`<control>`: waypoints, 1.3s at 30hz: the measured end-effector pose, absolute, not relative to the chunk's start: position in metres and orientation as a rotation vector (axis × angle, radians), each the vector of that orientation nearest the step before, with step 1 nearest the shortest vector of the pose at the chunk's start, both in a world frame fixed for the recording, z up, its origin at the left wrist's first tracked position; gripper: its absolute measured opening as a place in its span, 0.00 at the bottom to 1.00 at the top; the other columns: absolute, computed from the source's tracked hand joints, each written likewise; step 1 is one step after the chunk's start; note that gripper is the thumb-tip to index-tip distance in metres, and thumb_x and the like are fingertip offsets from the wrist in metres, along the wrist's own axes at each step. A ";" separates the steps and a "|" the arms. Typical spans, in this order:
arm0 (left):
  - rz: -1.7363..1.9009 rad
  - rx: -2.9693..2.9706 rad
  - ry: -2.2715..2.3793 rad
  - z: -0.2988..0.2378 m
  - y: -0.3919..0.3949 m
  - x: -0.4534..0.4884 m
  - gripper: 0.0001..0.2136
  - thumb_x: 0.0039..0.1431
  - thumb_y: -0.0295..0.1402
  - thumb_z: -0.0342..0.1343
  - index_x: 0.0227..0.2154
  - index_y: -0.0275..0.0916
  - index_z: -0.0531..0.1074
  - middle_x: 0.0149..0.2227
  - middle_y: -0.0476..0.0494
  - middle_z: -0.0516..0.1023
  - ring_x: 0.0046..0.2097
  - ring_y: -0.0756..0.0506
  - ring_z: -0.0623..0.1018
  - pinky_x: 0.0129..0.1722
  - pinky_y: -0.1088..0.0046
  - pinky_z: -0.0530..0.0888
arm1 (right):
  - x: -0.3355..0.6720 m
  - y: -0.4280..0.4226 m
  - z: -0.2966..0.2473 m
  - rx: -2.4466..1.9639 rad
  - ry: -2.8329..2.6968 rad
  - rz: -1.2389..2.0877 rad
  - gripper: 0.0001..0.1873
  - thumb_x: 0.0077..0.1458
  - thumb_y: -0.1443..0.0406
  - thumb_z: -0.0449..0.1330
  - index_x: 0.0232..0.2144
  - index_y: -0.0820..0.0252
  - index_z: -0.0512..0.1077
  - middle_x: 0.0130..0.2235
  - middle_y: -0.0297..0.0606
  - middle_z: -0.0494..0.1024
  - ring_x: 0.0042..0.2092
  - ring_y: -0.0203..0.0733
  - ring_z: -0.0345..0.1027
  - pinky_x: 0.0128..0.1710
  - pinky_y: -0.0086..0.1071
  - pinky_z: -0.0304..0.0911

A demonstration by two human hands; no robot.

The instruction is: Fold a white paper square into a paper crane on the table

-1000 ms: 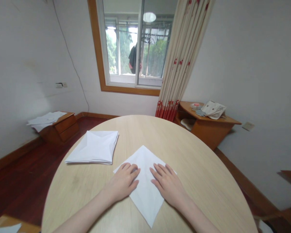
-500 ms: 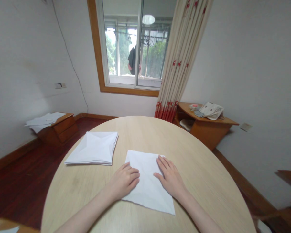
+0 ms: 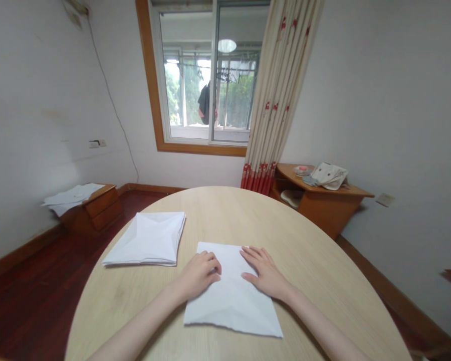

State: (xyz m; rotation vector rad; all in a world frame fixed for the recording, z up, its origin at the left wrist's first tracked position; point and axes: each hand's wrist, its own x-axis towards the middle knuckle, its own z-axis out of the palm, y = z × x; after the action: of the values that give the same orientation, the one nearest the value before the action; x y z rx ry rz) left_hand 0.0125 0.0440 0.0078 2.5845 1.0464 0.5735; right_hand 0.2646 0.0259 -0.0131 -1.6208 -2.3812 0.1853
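A white sheet of paper [image 3: 231,306], with faint creases and a slightly uneven near edge, lies flat on the round wooden table [image 3: 323,281]. On its left side rests my left hand [image 3: 201,273], fingers bent and thumb a little apart, gripping nothing that I can see. My right hand [image 3: 266,273] lies on the right side of the sheet with its fingers stretched out and thumb apart. Beyond my left hand sits a stack of folded white paper [image 3: 146,238], its top creased toward the corners.
A low wooden cabinet [image 3: 101,205] with papers on top stands at the left wall. At the right, a corner desk [image 3: 323,200] carries a whitish cloth bag [image 3: 328,175]. A curtain [image 3: 270,100] hangs beside the window [image 3: 206,90].
The view has tilted up a little. The sheet has turned slightly, its near left corner now showing. My left hand's fingers have bent more; my right hand stays flat on the paper.
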 end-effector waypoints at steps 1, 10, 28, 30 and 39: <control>0.587 2.574 1.042 0.008 0.047 0.012 0.03 0.57 0.26 0.60 0.31 0.41 0.75 0.37 0.48 0.76 0.43 0.44 0.74 0.43 0.68 0.70 | 0.265 0.028 -0.012 -1.623 -2.366 0.208 0.30 0.58 0.54 0.56 0.60 0.58 0.63 0.63 0.47 0.62 0.64 0.53 0.51 0.62 0.56 0.43; 0.715 2.464 1.074 -0.022 0.064 -0.005 0.33 0.51 0.37 0.65 0.59 0.39 0.60 0.62 0.31 0.62 0.64 0.36 0.60 0.61 0.51 0.59 | 0.266 0.033 -0.034 -1.739 -2.198 0.137 0.41 0.54 0.55 0.59 0.64 0.66 0.54 0.66 0.54 0.53 0.67 0.56 0.44 0.61 0.51 0.49; 0.491 2.429 1.498 -0.010 0.054 -0.002 0.45 0.48 0.47 0.62 0.64 0.28 0.51 0.65 0.25 0.54 0.67 0.31 0.51 0.64 0.50 0.52 | 0.270 0.037 -0.040 -1.675 -2.061 0.357 0.51 0.49 0.54 0.62 0.67 0.66 0.43 0.68 0.54 0.47 0.68 0.55 0.38 0.66 0.52 0.36; 0.549 2.419 1.473 -0.015 0.054 -0.002 0.43 0.50 0.45 0.62 0.64 0.28 0.51 0.65 0.25 0.53 0.67 0.31 0.51 0.64 0.51 0.53 | 0.272 0.037 -0.043 -1.627 -2.054 0.346 0.51 0.50 0.55 0.62 0.67 0.64 0.40 0.68 0.53 0.46 0.68 0.55 0.37 0.65 0.54 0.37; 0.958 2.336 1.308 -0.041 0.062 -0.003 0.39 0.47 0.34 0.67 0.61 0.41 0.58 0.67 0.29 0.45 0.67 0.30 0.51 0.62 0.47 0.56 | 0.274 0.038 -0.052 -1.512 -2.016 0.249 0.53 0.52 0.57 0.63 0.68 0.58 0.34 0.68 0.53 0.46 0.68 0.57 0.38 0.63 0.57 0.43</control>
State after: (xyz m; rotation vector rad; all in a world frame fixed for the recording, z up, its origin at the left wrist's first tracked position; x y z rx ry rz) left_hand -0.0033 0.0619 -0.0415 2.3363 1.3080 0.9579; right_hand 0.2742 0.0379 -0.0520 -1.5122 -2.0165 0.2488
